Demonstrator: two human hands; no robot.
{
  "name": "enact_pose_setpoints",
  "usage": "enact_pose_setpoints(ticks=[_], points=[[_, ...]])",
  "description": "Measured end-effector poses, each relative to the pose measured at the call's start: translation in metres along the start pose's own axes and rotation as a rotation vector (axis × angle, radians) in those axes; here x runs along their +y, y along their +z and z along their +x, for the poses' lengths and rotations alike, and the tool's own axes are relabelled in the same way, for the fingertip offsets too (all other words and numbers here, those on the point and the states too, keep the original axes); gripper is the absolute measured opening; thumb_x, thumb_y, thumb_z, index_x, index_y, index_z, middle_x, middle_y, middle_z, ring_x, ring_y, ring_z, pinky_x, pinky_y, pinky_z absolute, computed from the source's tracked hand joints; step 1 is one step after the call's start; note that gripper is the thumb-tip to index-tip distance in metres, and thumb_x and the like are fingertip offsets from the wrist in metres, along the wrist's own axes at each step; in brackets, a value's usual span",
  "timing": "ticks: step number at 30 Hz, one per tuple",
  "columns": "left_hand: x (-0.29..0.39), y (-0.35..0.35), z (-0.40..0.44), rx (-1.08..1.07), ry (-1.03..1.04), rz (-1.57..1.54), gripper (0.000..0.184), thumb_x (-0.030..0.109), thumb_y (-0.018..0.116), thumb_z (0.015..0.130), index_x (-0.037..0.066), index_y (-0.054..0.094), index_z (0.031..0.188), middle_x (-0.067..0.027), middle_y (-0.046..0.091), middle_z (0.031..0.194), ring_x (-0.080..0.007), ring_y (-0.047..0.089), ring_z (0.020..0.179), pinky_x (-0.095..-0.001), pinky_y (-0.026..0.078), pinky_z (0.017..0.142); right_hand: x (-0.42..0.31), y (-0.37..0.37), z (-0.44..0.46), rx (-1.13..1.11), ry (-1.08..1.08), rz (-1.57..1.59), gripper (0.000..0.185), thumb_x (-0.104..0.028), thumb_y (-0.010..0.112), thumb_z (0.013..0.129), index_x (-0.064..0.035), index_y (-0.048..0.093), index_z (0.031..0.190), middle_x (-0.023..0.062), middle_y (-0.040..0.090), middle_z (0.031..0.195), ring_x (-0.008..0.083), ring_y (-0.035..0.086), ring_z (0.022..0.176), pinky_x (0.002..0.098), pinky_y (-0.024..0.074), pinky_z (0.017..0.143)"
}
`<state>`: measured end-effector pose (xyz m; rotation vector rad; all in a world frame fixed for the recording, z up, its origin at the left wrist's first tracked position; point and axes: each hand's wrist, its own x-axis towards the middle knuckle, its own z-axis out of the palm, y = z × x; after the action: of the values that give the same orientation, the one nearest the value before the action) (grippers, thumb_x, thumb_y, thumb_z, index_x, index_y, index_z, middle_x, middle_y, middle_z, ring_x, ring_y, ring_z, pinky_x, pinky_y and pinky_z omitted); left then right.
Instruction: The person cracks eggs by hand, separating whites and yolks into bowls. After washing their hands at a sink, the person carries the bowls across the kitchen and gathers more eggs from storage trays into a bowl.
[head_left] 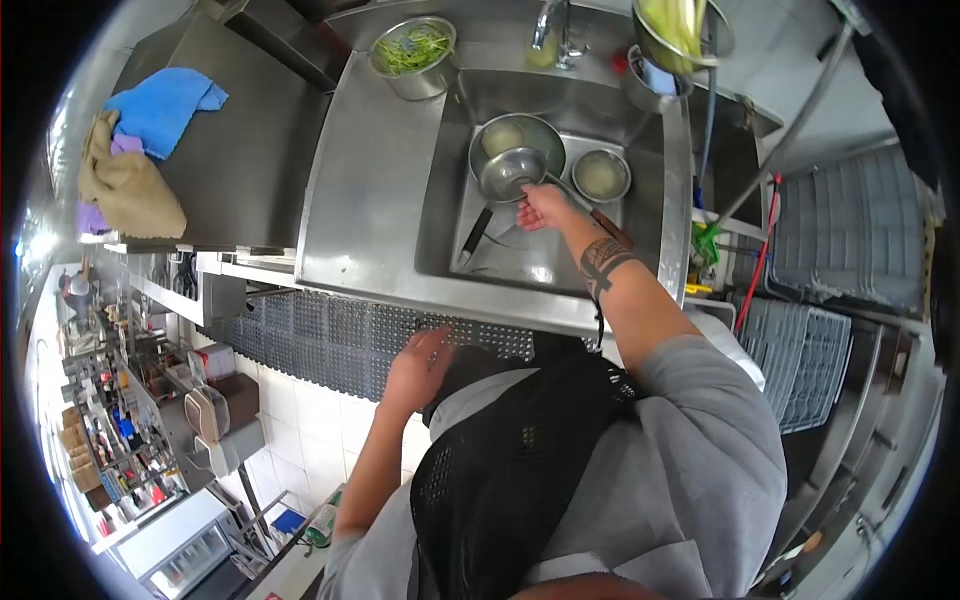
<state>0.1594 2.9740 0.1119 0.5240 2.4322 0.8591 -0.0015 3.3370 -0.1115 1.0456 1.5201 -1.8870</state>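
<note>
My right hand (pixel 542 207) reaches into the sink (pixel 640 235) with its fingers curled at the near rim of a small metal bowl (pixel 512 175). That bowl overlaps a larger round pan (pixel 552 140) with cloudy liquid in it. A second metal bowl (pixel 601 176) stands to the right, also with cloudy contents. Beside my right hand lie a knife with a dark handle (pixel 476 238) and a brown wooden handle (pixel 610 226), whose tool is partly hidden. My left hand (pixel 420 362) hangs in front of the sink near my body, fingers loosely extended, holding nothing.
A pot of cut greens (pixel 413 58) stands on the left counter (pixel 375 180). The faucet (pixel 562 40) is behind the sink. A colander of pale stalks (pixel 675 35) is at the back right. Cloths (pixel 165 105) lie far left; grey dish racks (pixel 850 230) stand right.
</note>
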Motion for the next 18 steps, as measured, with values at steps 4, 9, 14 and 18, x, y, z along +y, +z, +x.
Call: enact_pose_setpoints(ticks=[4, 9, 14, 18], points=[[0.027, -0.006, 0.029, 0.077, -0.156, -0.089, 0.033, 0.017, 0.064, 0.096, 0.002, 0.066, 0.126, -0.0216, 0.068, 0.122, -0.0419, 0.066, 0.111, -0.0457, 0.054, 0.093, -0.105, -0.036, 0.001, 0.479, -0.469, -1.191, 0.041, -0.037, 0.059, 0.096, 0.0011, 0.067, 0.109, 0.0218, 0.070, 0.111, 0.0393, 0.070, 0.103, 0.0545, 0.0561, 0.089], [0.038, 0.019, 0.089, 0.083, 0.028, -0.078, 0.031, 0.012, 0.068, 0.094, 0.002, 0.067, 0.123, -0.0197, 0.068, 0.121, -0.0373, 0.069, 0.106, -0.0440, 0.056, 0.088, -0.241, -0.099, 0.032, 1.123, -0.747, -1.597, 0.036, -0.025, 0.056, 0.094, -0.0025, 0.065, 0.121, 0.0158, 0.065, 0.115, 0.0341, 0.065, 0.107, 0.0502, 0.0504, 0.086], [0.038, 0.024, 0.176, -0.068, 0.273, -0.027, 0.034, 0.017, 0.069, 0.094, 0.004, 0.066, 0.125, -0.0183, 0.068, 0.125, -0.0390, 0.066, 0.114, -0.0451, 0.055, 0.094, -0.262, -0.098, 0.049, 0.883, -0.258, -1.965, 0.030, -0.028, 0.062, 0.094, -0.0095, 0.072, 0.115, 0.0151, 0.067, 0.120, 0.0330, 0.068, 0.106, 0.0515, 0.0517, 0.076], [0.047, 0.028, 0.274, -0.072, 0.315, -0.143, 0.050, 0.024, 0.067, 0.096, 0.003, 0.056, 0.140, -0.0238, 0.060, 0.137, -0.0401, 0.061, 0.123, -0.0454, 0.050, 0.104, -0.230, -0.085, 0.063, 0.053, 0.088, -1.460, 0.036, -0.035, 0.067, 0.095, -0.0074, 0.072, 0.119, 0.0146, 0.070, 0.123, 0.0363, 0.071, 0.101, 0.0533, 0.0576, 0.077]])
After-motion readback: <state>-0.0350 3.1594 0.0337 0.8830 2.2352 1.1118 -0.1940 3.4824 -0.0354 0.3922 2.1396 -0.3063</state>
